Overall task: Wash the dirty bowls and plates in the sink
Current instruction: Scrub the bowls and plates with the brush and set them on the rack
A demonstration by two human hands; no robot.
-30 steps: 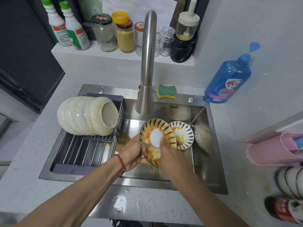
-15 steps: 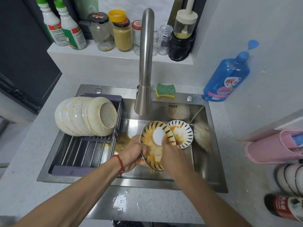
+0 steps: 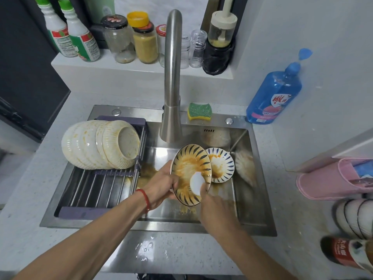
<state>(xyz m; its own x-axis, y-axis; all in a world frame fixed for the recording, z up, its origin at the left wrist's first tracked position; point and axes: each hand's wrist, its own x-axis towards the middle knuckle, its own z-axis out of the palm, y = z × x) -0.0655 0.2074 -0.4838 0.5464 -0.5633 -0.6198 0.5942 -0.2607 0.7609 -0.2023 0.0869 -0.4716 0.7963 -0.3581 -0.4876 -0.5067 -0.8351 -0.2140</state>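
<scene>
Over the sink, a sauce-smeared striped plate is held tilted in the left hand grip, while a white pad gets pinched against it by the right hand.

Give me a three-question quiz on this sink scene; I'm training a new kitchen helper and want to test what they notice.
1. True or false: the left hand grips the rim of the striped plate.
2. What is the right hand pressing against that plate?
A) the green sponge
B) a white pad
C) a brush
3. Where do the stacked cream bowls lie?

Key:
1. True.
2. B, a white pad; the green sponge sits on the sink ledge.
3. On the rack across the sink's left side.
</scene>
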